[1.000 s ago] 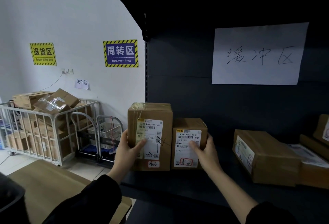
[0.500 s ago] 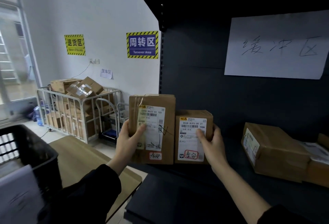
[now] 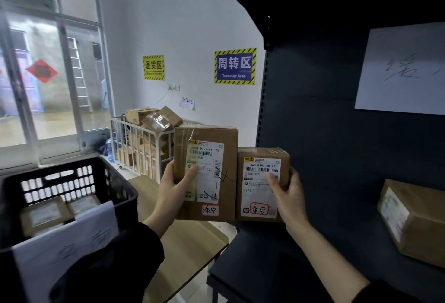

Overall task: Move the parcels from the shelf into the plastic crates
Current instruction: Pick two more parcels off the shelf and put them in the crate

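At the left end of a dark shelf (image 3: 313, 242), two brown cardboard parcels are held upright, side by side and touching, with their white shipping labels facing the camera. The tall parcel (image 3: 206, 172) is on the left, out past the shelf's upright post and above a wooden table (image 3: 190, 242). The short parcel (image 3: 262, 183) sits level with it along the bottom edge, in front of the shelf's corner.

The left hand (image 3: 173, 189) clasps the tall parcel, its thumb across the label and its fingers wrapped around the left edge. The right hand (image 3: 287, 196) clasps the short parcel the same way from the right side. The hands are apart, with both parcels between them.

A black plastic crate (image 3: 120, 196) stands to the lower left, near the table, with a white handwritten sheet (image 3: 65, 247) on its front. At least two labelled parcels (image 3: 45, 216) already lie inside. Another parcel (image 3: 414, 220) remains on the shelf at far right.

This looks like the carrying step, with both parcels apparently lifted clear and heading for the crate. The next move would be to swing them left and down over the crate's rim, lowering them beside the parcels inside without dropping either.
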### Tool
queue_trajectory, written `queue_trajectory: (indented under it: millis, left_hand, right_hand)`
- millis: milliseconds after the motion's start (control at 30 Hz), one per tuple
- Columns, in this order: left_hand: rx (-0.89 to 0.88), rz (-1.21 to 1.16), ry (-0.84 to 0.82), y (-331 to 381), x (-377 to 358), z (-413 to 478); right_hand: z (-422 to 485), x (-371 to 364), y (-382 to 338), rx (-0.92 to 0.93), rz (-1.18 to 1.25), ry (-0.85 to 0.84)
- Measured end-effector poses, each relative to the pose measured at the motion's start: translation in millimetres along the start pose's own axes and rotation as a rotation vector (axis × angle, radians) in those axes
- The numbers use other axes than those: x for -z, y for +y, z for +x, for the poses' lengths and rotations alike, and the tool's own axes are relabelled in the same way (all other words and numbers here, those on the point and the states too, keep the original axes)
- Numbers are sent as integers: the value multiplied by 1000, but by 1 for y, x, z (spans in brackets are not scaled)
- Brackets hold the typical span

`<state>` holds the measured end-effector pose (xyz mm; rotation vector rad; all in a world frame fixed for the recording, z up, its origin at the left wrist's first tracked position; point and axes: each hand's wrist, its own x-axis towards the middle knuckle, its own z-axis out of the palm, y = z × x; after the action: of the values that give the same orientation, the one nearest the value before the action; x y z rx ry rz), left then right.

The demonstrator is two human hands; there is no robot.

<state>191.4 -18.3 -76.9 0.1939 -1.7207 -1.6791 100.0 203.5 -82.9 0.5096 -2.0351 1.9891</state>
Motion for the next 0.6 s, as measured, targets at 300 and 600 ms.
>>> queue_trajectory:
  millis: [300,600]
  left_hand:
    - [-17,67,136,15,114,-3]
    - [-14,119,278,33,270,-15]
  right_hand:
    - [-33,-104,-21,-9,62,-122]
    - [-96,-244,-57,-59,140,-275]
